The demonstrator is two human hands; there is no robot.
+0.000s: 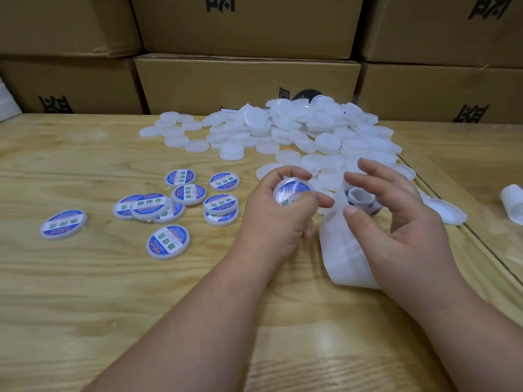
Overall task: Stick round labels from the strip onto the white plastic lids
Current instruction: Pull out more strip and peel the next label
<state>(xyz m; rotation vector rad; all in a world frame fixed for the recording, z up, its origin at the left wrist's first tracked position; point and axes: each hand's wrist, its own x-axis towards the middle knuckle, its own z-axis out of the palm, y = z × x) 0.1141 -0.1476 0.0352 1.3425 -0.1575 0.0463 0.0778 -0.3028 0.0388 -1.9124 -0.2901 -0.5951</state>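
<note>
Nearest me, left grip [278, 210] pinches a labelled lid [293, 193] above the worktop [113, 292]. Right grip [396, 219] hangs open beside it, over the label strip [339, 244]. Unlabelled lids [283, 128] are piled beyond the strip; finished lids [168, 241] lie left of it.

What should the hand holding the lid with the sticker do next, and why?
Probably set it down with the finished ones. The left hand grips a lid that already carries a blue label, and labelled lids lie grouped on the table to its left. The right hand hovers open over the label roll, seemingly ready for the next label, with the plain lid pile behind.
</note>
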